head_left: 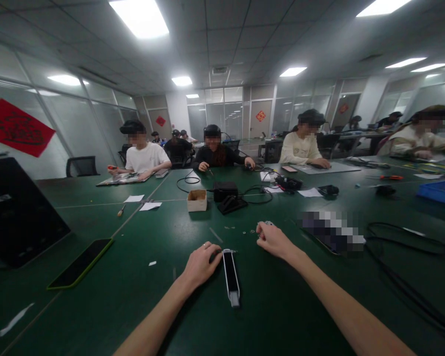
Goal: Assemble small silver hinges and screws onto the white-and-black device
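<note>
A slim white device with a black strip along its face lies on the green table, its narrow grey end towards me. My left hand rests at the device's far left edge, thumb and forefinger curled together against it. Farther forward and to the right, my right hand is closed, fingertips bent down at the tabletop. Whatever is between those fingertips is too small to make out. Just beyond them sits a small greyish piece, partly covered by the hand. Small rings lie to the left of that hand.
Left stand a phone with a green edge and a black panel. Ahead are a small open box, a black block and cables. Black cables and a blue tray are right. Co-workers sit across the table.
</note>
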Demonstrator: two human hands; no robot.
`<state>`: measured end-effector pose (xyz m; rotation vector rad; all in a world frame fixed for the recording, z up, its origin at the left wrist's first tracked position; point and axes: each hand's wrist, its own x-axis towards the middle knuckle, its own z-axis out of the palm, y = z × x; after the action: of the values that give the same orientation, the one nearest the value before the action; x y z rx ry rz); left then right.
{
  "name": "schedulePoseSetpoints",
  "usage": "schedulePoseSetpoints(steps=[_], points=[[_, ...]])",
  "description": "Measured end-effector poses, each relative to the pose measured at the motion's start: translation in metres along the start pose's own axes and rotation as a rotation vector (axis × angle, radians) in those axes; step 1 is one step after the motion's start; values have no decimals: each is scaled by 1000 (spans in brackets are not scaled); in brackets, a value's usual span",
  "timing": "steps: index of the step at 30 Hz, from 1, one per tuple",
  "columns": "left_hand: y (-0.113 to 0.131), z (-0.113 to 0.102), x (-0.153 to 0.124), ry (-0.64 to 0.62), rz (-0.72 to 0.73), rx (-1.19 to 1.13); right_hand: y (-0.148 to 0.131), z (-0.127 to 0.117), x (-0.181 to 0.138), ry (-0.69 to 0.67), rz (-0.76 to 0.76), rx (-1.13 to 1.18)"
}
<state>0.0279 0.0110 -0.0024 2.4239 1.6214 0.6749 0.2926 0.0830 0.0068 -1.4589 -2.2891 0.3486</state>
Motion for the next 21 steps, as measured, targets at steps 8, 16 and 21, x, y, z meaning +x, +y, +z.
schedulePoseSetpoints(steps=[8,16,21], points=[[10,2,-4,156,167,-186,-69,34,-19,174,-519,218],[21,-2,-6,102,90,-366,-71,48,-25,233,-591,406],[18,-4,-3,26,-53,-617,-68,45,-24,271,-605,415]])
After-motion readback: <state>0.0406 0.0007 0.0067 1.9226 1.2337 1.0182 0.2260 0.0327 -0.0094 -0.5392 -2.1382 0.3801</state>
